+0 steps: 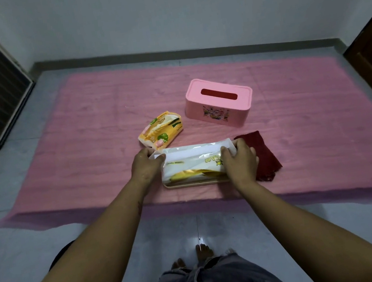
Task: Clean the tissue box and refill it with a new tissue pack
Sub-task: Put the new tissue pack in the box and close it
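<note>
Hands (147,167) (240,162) gripping one tissue pack (193,166), one pink box (219,101)

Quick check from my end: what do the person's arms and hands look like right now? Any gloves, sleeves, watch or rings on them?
Both arms are bare from as far up as the frame shows to the fingertips: no sleeves in view. The left hand and right hand wear no gloves, and I see no watch, bracelet or ring. The left forearm has a small dark mark near the wrist; too small to tell what it is.
</note>
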Demonstrator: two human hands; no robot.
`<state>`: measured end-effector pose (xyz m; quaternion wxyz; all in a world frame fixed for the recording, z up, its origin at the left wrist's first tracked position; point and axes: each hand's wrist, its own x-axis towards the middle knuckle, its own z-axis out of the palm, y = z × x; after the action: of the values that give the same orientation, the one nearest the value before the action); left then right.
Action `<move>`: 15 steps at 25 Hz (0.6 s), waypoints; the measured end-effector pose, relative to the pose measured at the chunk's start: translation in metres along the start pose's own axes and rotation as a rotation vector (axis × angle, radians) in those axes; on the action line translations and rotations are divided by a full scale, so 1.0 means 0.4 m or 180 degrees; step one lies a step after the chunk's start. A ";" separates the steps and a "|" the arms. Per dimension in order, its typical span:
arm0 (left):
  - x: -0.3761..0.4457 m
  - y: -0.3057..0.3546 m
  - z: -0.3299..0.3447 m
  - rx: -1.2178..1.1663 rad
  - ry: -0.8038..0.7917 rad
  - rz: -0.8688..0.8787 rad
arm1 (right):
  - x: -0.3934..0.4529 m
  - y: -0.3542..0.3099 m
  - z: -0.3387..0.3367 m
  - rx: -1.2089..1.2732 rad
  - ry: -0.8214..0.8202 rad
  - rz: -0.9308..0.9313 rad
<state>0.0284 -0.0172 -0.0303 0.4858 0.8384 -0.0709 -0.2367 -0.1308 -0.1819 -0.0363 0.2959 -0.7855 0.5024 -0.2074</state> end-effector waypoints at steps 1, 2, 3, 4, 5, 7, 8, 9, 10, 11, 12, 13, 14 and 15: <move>0.005 0.002 -0.007 -0.0094 0.0020 0.0027 | 0.004 -0.013 0.002 0.0158 -0.0021 -0.0036; 0.011 0.005 -0.016 -0.0203 0.0062 0.0034 | 0.010 -0.029 0.005 0.0421 -0.0088 -0.0039; 0.018 0.007 -0.026 -0.0287 0.0118 0.0013 | 0.018 -0.050 0.009 0.0705 -0.0198 -0.0002; 0.023 0.010 -0.034 -0.0369 0.0168 0.0004 | 0.027 -0.072 0.011 0.0943 -0.0299 0.0061; 0.027 0.015 -0.043 -0.0464 0.0226 -0.0021 | 0.040 -0.099 0.010 0.1111 -0.0358 0.0089; 0.040 0.025 -0.062 -0.0706 0.0374 -0.0079 | 0.080 -0.158 0.022 0.1207 -0.0479 -0.0013; 0.050 0.030 -0.072 -0.0782 0.0461 -0.0098 | 0.108 -0.190 0.030 0.1157 -0.0557 -0.0102; 0.062 0.036 -0.082 -0.0792 0.0539 -0.0127 | 0.138 -0.221 0.041 0.1069 -0.0660 -0.0177; 0.077 0.039 -0.092 -0.0770 0.0626 -0.0147 | 0.170 -0.250 0.057 0.0951 -0.0793 -0.0249; 0.094 0.042 -0.101 -0.0721 0.0691 -0.0171 | 0.201 -0.278 0.075 0.0799 -0.0929 -0.0329; 0.103 0.042 -0.106 -0.0690 0.0716 -0.0197 | 0.225 -0.297 0.088 0.0620 -0.1012 -0.0434; 0.112 0.043 -0.107 -0.0667 0.0720 -0.0237 | 0.249 -0.315 0.105 0.0383 -0.1031 -0.0615; 0.125 0.042 -0.108 -0.0649 0.0726 -0.0263 | 0.273 -0.332 0.126 0.0100 -0.1018 -0.0867; 0.135 0.042 -0.108 -0.0625 0.0755 -0.0277 | 0.290 -0.347 0.143 -0.0190 -0.0998 -0.1149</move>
<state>0.0979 -0.0111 -0.0160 0.5597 0.8113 0.0467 -0.1626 0.0450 -0.2287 0.0183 0.3051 -0.8936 0.3077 -0.1174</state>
